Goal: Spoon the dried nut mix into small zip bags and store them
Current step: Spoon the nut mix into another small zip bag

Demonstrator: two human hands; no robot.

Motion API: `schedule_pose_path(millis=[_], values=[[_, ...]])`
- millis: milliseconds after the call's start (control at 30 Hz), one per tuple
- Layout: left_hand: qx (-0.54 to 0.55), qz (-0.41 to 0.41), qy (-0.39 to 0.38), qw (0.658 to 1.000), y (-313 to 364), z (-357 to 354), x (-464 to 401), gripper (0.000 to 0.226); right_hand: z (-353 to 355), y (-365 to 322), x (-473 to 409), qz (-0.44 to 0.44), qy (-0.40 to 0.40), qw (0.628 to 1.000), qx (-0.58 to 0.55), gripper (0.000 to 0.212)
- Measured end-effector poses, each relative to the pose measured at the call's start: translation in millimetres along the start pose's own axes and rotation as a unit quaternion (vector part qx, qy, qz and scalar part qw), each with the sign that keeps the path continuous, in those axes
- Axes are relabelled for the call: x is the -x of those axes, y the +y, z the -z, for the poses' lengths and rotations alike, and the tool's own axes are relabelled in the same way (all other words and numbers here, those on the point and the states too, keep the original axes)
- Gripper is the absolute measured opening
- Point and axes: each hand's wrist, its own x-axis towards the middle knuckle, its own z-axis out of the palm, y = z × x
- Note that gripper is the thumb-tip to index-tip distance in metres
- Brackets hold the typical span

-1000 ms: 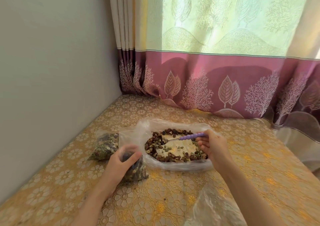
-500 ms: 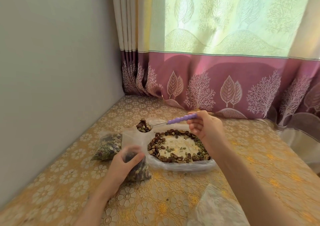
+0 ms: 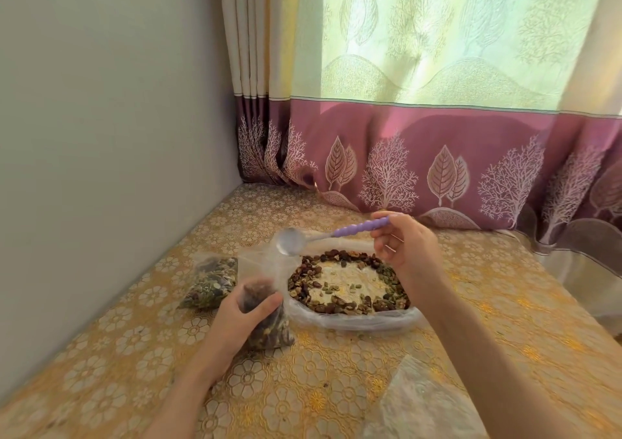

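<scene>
To my left the wall (image 3: 101, 135) closes off that side, and the curtain (image 3: 437, 169) shuts the far edge. A filled bag (image 3: 210, 282) lies near the wall, the bag I hold (image 3: 266, 317) stands just beside the plate of nut mix (image 3: 350, 287), leaving a narrow gap. Empty bags (image 3: 420, 401) lie near me at right. Bare tablecloth (image 3: 488, 287) opens right of the plate.

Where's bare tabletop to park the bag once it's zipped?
Free: the patterned gold tablecloth in front of the left hand, and the strip to the right of the plastic-lined plate of nut mix. Crowded: the left side, around the filled clear zip bag near the wall.
</scene>
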Motion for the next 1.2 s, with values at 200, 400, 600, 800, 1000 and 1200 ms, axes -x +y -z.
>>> schedule_pose_path(millis=[200, 400, 600, 800, 1000, 1200], values=[[-0.006, 0.003, 0.0, 1.0, 0.5, -0.3, 1.2, 0.044, 31.1, 13.1, -9.8, -0.031, 0.112, 0.992, 0.04, 0.028], [-0.006, 0.005, 0.001, 1.0, 0.7, -0.1, 0.9, 0.045, 55.8, 13.0, -12.5, 0.021, 0.134, 0.967, 0.216, 0.027], [-0.008, 0.011, 0.0, 1.0, 0.1, -0.5, 0.3, 0.043, 71.0, 10.2, -13.2, 0.044, 0.131, 0.945, 0.296, 0.027], [-0.013, 0.009, 0.0, 1.0, 0.0, -0.4, 0.1, 0.043, 77.8, 13.5, -12.5, -0.009, 0.127, 0.951, 0.281, 0.029], [-0.01, 0.012, 0.001, 1.0, 0.4, -0.6, 0.2, 0.043, 77.3, 22.8, -9.3, -0.105, 0.11, 0.963, 0.223, 0.029], [-0.009, 0.016, 0.006, 1.0, 0.5, -0.8, 0.3, 0.04, 77.9, 26.9, -4.2, -0.164, 0.137, 0.962, 0.172, 0.03]])
